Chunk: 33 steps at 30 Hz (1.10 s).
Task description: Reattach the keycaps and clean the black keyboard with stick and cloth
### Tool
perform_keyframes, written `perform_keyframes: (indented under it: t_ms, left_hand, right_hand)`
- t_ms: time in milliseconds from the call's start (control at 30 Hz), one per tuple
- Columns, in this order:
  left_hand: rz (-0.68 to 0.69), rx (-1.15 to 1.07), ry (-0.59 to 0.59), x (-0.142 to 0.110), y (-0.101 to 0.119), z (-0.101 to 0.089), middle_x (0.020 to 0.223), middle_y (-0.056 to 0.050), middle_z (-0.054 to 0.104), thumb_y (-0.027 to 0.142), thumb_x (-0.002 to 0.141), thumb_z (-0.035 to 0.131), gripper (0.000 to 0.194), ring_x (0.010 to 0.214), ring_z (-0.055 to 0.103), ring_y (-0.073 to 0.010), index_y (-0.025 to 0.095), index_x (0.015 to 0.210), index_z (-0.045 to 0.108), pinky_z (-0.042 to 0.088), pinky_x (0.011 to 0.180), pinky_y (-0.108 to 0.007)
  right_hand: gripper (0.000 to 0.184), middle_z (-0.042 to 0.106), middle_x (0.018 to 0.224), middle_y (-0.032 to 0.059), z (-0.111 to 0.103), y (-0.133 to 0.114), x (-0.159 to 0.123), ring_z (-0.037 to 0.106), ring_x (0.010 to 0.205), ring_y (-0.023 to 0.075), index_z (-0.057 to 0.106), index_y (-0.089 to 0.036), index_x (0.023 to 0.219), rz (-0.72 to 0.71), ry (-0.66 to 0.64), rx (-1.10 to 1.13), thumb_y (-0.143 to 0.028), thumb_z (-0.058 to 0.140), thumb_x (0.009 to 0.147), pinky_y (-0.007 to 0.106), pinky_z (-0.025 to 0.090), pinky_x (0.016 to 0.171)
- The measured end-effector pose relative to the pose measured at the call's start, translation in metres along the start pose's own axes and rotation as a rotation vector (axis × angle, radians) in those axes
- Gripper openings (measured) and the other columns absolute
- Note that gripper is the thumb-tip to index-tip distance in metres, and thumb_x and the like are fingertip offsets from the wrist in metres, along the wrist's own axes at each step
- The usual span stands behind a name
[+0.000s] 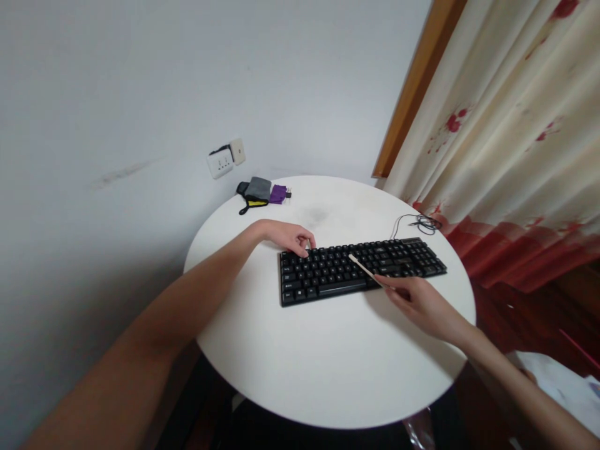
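A black keyboard (337, 265) lies flat on a round white table (328, 356), its length running left to right. My left hand (293, 237) is at its back left corner, with the thumb on the top row of keys and the fingers curled at the rear edge. Between the fingers and thumb of my right hand (412, 300) is a thin pale stick (365, 269) with a small rounded white tip. It slants up and left over the keys, its tip at the middle of the keyboard. Whether the tip touches the keys is hard to tell.
Folded grey cloth (258, 189) and a purple item (278, 194) lie at the table's back left. The keyboard's coiled cable (425, 224) rests at the back right. A wall with a socket (220, 163) stands behind; a flowered curtain (506, 125) hangs at right.
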<state>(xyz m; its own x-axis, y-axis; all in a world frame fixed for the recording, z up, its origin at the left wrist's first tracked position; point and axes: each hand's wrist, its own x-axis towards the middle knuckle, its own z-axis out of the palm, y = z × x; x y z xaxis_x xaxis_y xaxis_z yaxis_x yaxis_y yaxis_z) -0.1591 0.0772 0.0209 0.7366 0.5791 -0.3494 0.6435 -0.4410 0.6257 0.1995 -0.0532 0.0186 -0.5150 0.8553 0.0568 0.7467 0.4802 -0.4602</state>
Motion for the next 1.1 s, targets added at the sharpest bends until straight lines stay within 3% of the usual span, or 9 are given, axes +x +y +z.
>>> perform_keyframes:
  t_ms: [133, 367, 567, 767, 933, 1100]
  left_hand:
    - [-0.009, 0.007, -0.010, -0.001, 0.003, -0.001, 0.084, -0.002, 0.059, 0.049, 0.076, 0.065, 0.050, 0.075, 0.054, -0.0161, 0.020, 0.117, 0.059, 0.041, 0.065, -0.025]
    - [-0.017, 0.008, -0.018, -0.001, 0.003, -0.002, 0.086, -0.002, 0.058, 0.051, 0.077, 0.065, 0.053, 0.073, 0.053, -0.0154, 0.020, 0.119, 0.058, 0.041, 0.064, -0.025]
    - [-0.007, 0.009, -0.016, -0.001, 0.005, -0.002, 0.085, -0.002, 0.059, 0.051, 0.076, 0.064, 0.053, 0.074, 0.053, -0.0154, 0.020, 0.119, 0.058, 0.040, 0.064, -0.024]
    - [-0.005, 0.003, -0.022, -0.001, 0.002, -0.002, 0.085, -0.002, 0.059, 0.052, 0.076, 0.064, 0.054, 0.073, 0.053, -0.0156, 0.020, 0.120, 0.057, 0.040, 0.065, -0.025]
    - [-0.019, 0.001, -0.023, -0.002, 0.005, -0.002, 0.086, -0.003, 0.059, 0.053, 0.076, 0.064, 0.057, 0.075, 0.054, -0.0168, 0.019, 0.121, 0.057, 0.041, 0.067, -0.026]
    - [-0.021, 0.002, -0.025, -0.002, 0.008, -0.002, 0.085, -0.002, 0.058, 0.051, 0.076, 0.065, 0.055, 0.075, 0.053, -0.0164, 0.019, 0.120, 0.057, 0.042, 0.068, -0.026]
  right_hand:
    - [0.043, 0.074, 0.087, 0.0085, -0.001, 0.004, -0.013, 0.062, 0.067, 0.0201, 0.063, -0.017, 0.129, 0.011, 0.014, 0.044, -0.028, 0.046, 0.090, 0.029, 0.047, 0.063]
    - [0.045, 0.075, 0.083, 0.0095, -0.011, 0.000, -0.038, 0.066, 0.067, 0.0224, 0.062, -0.017, 0.130, 0.047, -0.020, 0.056, -0.029, 0.048, 0.089, 0.031, 0.052, 0.067]
    - [0.045, 0.073, 0.107, 0.0102, -0.016, 0.000, -0.055, 0.070, 0.088, 0.0268, 0.058, -0.023, 0.134, 0.062, -0.032, 0.079, -0.027, 0.048, 0.090, 0.034, 0.053, 0.077]
    - [0.045, 0.065, 0.125, 0.0113, -0.022, 0.008, -0.066, 0.063, 0.109, 0.0303, 0.057, -0.020, 0.134, 0.082, -0.069, 0.191, -0.031, 0.049, 0.092, 0.040, 0.050, 0.093]
    - [0.044, 0.068, 0.121, 0.0094, -0.037, 0.008, -0.071, 0.065, 0.102, 0.0290, 0.060, -0.020, 0.132, 0.106, -0.094, 0.214, -0.037, 0.050, 0.093, 0.036, 0.052, 0.089]
    - [0.045, 0.074, 0.103, 0.0089, -0.036, 0.000, -0.053, 0.067, 0.089, 0.0266, 0.063, -0.016, 0.128, 0.165, 0.094, 0.165, -0.038, 0.048, 0.092, 0.034, 0.053, 0.078]
